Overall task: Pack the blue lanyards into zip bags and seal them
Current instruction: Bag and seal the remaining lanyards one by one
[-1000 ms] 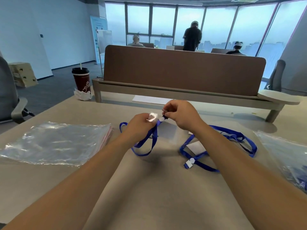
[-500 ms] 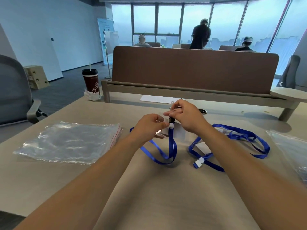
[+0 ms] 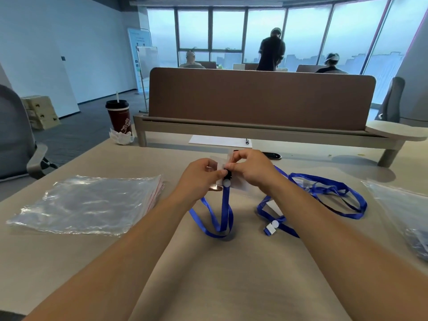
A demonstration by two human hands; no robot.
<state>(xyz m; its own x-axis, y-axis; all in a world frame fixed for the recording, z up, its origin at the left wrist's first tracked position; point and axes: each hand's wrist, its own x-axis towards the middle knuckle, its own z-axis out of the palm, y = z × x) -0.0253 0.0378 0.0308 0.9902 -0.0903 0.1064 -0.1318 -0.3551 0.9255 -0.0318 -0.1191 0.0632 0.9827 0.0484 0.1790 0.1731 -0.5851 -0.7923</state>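
Note:
Both my hands meet above the desk's middle. My left hand pinches the clear badge holder at the top of a blue lanyard. My right hand pinches the black clip at that same spot. The lanyard's strap hangs down and loops onto the desk. More blue lanyards lie tangled to the right, one with a white clip. A stack of clear zip bags with red seal lines lies flat on the left.
Another clear bag with blue contents lies at the right edge. A dark red cup with a straw stands at the back left. A brown desk divider, white paper and a pen run along the back. An office chair is at far left.
My hands have lifted the lanyard's top end slightly further from me, and the strap now hangs straighter below the clip. The camera view has shifted, so everything sits further right.

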